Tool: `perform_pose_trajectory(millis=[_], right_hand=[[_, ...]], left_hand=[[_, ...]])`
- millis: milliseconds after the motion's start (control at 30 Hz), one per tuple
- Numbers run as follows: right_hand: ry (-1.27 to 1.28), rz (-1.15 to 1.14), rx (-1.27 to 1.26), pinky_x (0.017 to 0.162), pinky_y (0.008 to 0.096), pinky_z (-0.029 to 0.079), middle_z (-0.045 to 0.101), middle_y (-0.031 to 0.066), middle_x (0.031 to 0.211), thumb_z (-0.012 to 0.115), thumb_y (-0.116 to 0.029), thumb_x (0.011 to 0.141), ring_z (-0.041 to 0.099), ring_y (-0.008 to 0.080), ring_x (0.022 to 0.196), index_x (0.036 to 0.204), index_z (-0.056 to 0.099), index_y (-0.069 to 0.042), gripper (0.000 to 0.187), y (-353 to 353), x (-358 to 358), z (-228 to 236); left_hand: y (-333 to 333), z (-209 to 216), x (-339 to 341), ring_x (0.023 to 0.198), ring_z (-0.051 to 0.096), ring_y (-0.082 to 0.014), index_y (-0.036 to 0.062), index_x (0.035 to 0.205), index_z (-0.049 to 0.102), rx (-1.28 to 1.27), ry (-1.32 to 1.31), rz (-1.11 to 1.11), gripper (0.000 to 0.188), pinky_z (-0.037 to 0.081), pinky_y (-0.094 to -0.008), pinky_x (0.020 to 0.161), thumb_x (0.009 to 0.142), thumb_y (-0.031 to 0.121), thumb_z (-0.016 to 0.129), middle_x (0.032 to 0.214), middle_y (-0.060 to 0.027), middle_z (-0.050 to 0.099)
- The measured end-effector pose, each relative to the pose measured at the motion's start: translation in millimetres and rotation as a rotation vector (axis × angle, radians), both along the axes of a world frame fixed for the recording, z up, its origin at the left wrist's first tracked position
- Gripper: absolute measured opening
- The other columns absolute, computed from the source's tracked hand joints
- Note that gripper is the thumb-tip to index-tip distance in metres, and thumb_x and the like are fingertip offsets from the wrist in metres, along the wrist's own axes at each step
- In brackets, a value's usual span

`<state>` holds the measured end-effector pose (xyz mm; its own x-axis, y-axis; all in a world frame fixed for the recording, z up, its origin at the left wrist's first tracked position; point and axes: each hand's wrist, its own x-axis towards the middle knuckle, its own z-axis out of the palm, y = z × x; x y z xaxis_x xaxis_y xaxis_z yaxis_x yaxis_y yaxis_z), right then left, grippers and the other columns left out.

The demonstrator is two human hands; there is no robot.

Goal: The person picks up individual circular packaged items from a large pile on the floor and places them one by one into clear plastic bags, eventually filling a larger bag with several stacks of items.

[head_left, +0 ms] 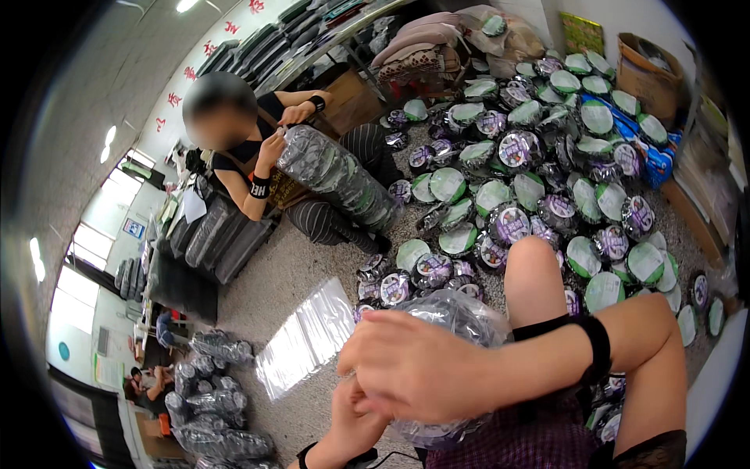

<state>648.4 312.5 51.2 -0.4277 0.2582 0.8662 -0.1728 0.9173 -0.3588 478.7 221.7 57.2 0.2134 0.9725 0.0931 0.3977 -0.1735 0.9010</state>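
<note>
My right hand (414, 367) lies over the top of a clear plastic bag (457, 316) stuffed with round wrapped packs, fingers curled on its mouth. My left hand (355, 410) grips the same bag from below, at its near end. The bag rests across my lap, beside my raised bare knee (531, 258). A black band (598, 344) sits on my right wrist.
A big heap of round packs with green or purple faces (539, 172) covers the floor ahead and right. Flat empty clear bags (308, 336) lie on the floor at left. A seated person (258, 148) opposite holds a long filled bag (336, 176). Filled bags (211, 391) pile at lower left; cardboard box (648, 74) at upper right.
</note>
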Motion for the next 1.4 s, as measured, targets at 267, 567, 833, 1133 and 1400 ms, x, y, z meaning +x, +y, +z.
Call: perform_pose_trajectory(millis=[267, 567, 833, 1133, 1400], right_hand=[[-0.215, -0.103, 0.034, 0.066, 0.0313, 0.043, 0.055, 0.0018, 0.075, 0.06, -0.019, 0.077, 0.055, 0.0195, 0.074, 0.079, 0.054, -0.009, 0.012, 4, 5, -10], [-0.222, -0.081, -0.21, 0.061, 0.0348, 0.046, 0.057, 0.0053, 0.076, 0.061, -0.016, 0.078, 0.058, 0.0236, 0.071, 0.116, 0.047, -0.003, 0.042, -22, -7, -25], [-0.41, -0.037, -0.162, 0.059, 0.0375, 0.047, 0.06, 0.0074, 0.074, 0.059, -0.024, 0.084, 0.06, 0.0264, 0.07, 0.087, 0.054, -0.006, 0.019, 13, -8, -23], [-0.278, -0.212, 0.044, 0.065, 0.039, 0.046, 0.056, 0.0062, 0.073, 0.066, -0.036, 0.076, 0.057, 0.0225, 0.072, 0.089, 0.058, -0.005, 0.034, -32, 10, -48], [-0.032, -0.568, -0.367, 0.067, 0.0363, 0.044, 0.058, 0.0104, 0.096, 0.062, -0.022, 0.08, 0.055, 0.0236, 0.075, 0.109, 0.056, -0.004, 0.035, -79, 200, 17]], left_hand=[[19, 12, -10, 0.082, 0.061, -0.0149, 0.004, 0.127, 0.03, -0.469, -0.561, 0.174, 0.044, 0.049, -0.0263, 0.074, 0.09, 0.001, 0.053, 0.092, -0.0098, 0.063], [11, -10, -19, 0.079, 0.056, -0.0165, 0.0065, 0.104, 0.047, 0.532, 0.266, 0.138, 0.043, 0.044, -0.0279, 0.065, 0.069, -0.005, 0.07, 0.085, -0.0078, 0.056], [11, -23, -32, 0.05, 0.041, -0.0178, 0.0089, 0.062, 0.048, 0.821, 0.648, -0.047, 0.023, 0.031, -0.031, 0.045, 0.063, 0.008, 0.07, 0.058, -0.0024, 0.044], [-32, -48, -54, 0.077, 0.052, -0.0127, 0.0027, 0.116, 0.046, 0.231, -0.133, 0.309, 0.032, 0.041, -0.0246, 0.065, 0.09, 0.017, 0.056, 0.09, -0.0055, 0.056], [-10, -177, -146, 0.104, 0.05, -0.0152, 0.0055, 0.127, 0.043, -0.291, -0.315, 0.672, 0.041, 0.042, -0.0308, 0.085, 0.091, 0.021, 0.054, 0.112, -0.0081, 0.054]])
